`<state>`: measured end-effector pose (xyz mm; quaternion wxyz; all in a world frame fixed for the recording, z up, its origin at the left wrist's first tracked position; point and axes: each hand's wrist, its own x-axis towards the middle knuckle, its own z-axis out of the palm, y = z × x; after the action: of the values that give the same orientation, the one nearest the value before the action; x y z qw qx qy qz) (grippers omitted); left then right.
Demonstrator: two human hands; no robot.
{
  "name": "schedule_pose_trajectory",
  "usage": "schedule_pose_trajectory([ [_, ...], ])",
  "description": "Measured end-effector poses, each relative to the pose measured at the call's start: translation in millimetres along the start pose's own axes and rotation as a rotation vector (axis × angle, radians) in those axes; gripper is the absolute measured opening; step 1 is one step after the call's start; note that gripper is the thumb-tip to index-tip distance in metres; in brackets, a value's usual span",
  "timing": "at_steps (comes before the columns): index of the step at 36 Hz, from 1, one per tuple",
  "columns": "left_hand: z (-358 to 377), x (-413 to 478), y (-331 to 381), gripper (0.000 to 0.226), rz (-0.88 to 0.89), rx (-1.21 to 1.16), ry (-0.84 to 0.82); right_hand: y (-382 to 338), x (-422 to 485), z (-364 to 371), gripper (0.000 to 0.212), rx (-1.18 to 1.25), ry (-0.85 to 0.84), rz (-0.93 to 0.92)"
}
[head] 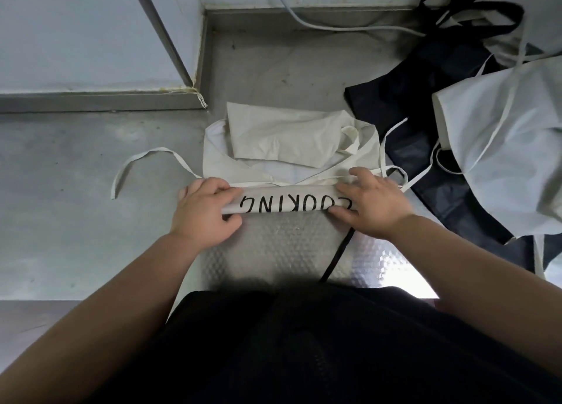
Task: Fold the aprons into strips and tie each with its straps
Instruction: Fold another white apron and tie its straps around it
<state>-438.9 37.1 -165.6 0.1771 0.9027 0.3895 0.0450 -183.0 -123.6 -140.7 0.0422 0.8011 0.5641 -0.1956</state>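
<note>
A cream apron (282,142) lies on the grey floor, its near part rolled into a tight strip (286,201) that shows black letters "COOKING" upside down. My left hand (203,212) grips the strip's left end. My right hand (371,204) grips its right end, fingers curled over the top. The apron's bib is folded down onto the flat part beyond the roll. One waist strap (146,163) loops out on the floor to the left; another strap (392,148) trails off to the right.
A pile of other aprons, dark navy (425,124) and white (501,148), lies at the right. A bubble-wrap sheet (289,248) is under my hands, crossed by a black strap (337,257). A raised step edge (100,99) and a grey cable (319,23) run at the back.
</note>
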Motion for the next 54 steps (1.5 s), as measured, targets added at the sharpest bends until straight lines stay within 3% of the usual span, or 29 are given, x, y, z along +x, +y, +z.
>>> schedule_pose_trajectory([
  [3, -9.2, 4.0, 1.7, 0.055, -0.023, -0.084, -0.01, 3.1, 2.5, -7.6, 0.052, -0.001, 0.005, -0.003],
  [6, -19.7, 10.2, 0.3, 0.024, -0.214, -0.291, -0.075, 12.1, 5.7, -14.3, 0.06, 0.129, -0.058, 0.053],
  [8, -21.7, 16.4, -4.8, 0.017, -0.318, -0.392, -0.115, 20.6, 8.1, -17.2, 0.058, 0.193, -0.093, 0.115],
  [15, -20.9, 37.2, -17.5, 0.024, -0.48, -0.509, -0.073, 33.4, 24.9, -23.4, 0.033, 0.462, -0.062, 0.247],
  [19, -15.5, 47.9, -16.9, 0.03, -0.543, -0.44, -0.103, 32.0, 29.7, -29.1, 0.042, 0.609, -0.047, 0.337],
  [22, -11.8, 52.4, -17.5, 0.029, -0.573, -0.399, -0.084, 32.2, 29.4, -24.6, 0.042, 0.445, -0.028, 0.392],
  [26, -10.8, 52.2, -7.0, 0.041, -0.474, -0.182, 0.009, 23.8, 34.2, -15.4, 0.049, 0.169, 0.046, 0.426],
  [29, -8.4, 50.6, 0.0, 0.026, -0.226, -0.013, 0.116, 14.1, 46.2, -23.1, 0.049, -0.073, 0.09, 0.332],
  [30, -7.0, 49.4, 2.0, 0.02, -0.142, -0.014, 0.104, 11.0, 49.5, -27.1, 0.045, -0.103, 0.096, 0.289],
  [33, -0.6, 47.6, 6.5, 0.042, -0.022, -0.075, -0.009, 3.4, 58.9, -34.8, 0.031, -0.17, 0.061, 0.188],
  [35, 1.8, 47.9, 9.1, 0.046, -0.014, -0.051, -0.067, -1.0, 60.0, -35.4, 0.027, -0.101, -0.026, 0.172],
  [38, 2.0, 52.2, 10.0, 0.033, -0.035, -0.054, -0.109, -3.9, 63.9, -33.9, 0.03, 0.123, -0.052, 0.222],
  [41, 0.0, 62.9, 9.9, 0.037, -0.036, -0.094, -0.154, -9.2, 72.6, -39.2, 0.049, 0.351, -0.047, 0.304],
  [44, -5.3, 73.2, 9.9, 0.043, -0.147, -0.277, -0.21, -15.6, 82.7, -45.1, 0.069, 0.409, -0.147, 0.378],
  [46, -9.5, 81.0, 7.0, 0.049, -0.185, -0.362, -0.206, -17.6, 90.0, -45.8, 0.05, 0.431, -0.161, 0.396],
  [49, -16.2, 92.8, 4.3, 0.069, -0.21, -0.448, -0.202, -17.6, 101.2, -48.3, 0.023, 0.564, 0.017, 0.385],
  [52, -22.3, 104.3, 5.1, 0.088, -0.191, -0.438, -0.229, -15.6, 116.1, -59.3, 0.02, 0.841, 0.036, 0.382],
  [54, -24.0, 110.3, 6.4, 0.087, -0.166, -0.373, -0.282, -16.7, 127.1, -75.3, 0.018, 1.137, 0.009, 0.437],
])
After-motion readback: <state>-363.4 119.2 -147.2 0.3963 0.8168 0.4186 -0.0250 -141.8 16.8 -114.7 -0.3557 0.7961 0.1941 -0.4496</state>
